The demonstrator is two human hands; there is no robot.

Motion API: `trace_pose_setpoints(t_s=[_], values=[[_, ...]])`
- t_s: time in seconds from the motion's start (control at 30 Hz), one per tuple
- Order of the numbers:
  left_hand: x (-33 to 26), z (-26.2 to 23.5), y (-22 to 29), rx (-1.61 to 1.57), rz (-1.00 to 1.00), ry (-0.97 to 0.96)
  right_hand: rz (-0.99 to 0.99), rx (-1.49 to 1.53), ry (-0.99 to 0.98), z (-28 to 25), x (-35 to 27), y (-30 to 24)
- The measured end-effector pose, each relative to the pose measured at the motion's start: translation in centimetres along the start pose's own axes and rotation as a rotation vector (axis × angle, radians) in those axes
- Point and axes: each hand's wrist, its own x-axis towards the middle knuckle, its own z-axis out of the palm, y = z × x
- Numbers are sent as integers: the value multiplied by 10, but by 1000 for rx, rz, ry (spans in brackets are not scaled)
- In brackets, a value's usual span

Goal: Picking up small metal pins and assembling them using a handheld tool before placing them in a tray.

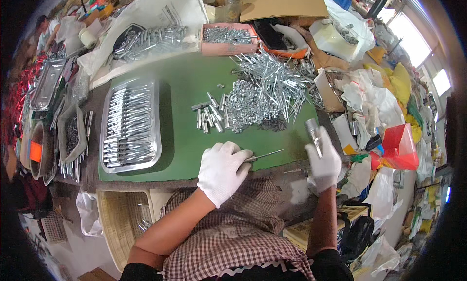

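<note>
Left white-gloved hand [224, 170]: slender silver metal rod [270, 154] is gripped, tip apparently exposed for access.
Right white-gloved hand [325, 164]: silver metal cylinder [312, 128] is held, far end projecting.

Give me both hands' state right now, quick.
Left hand: closed, holding a thin metal rod.
Right hand: closed, holding a metal cylinder, motion-blurred.

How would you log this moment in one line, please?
left hand: holds thin rod; right hand: holds metal cylinder; tray: stacked metal pieces; green mat: loose metal parts
</note>
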Motion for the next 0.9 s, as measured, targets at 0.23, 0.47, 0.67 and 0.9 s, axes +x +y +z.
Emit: trace_pose_setpoints(t_s=[0.23, 0.47, 0.67, 0.9], values=[[2, 11, 5, 156, 106, 71, -283, -209, 164, 27, 52, 8], [6, -71, -38, 147, 32, 136, -172, -57, 72, 69, 87, 15], [-32, -185, -158, 530, -284, 51, -121, -43, 83, 78, 86, 12], [-50, -205, -180, 452, -348, -99, -77, 28, 196, 81, 87, 21]])
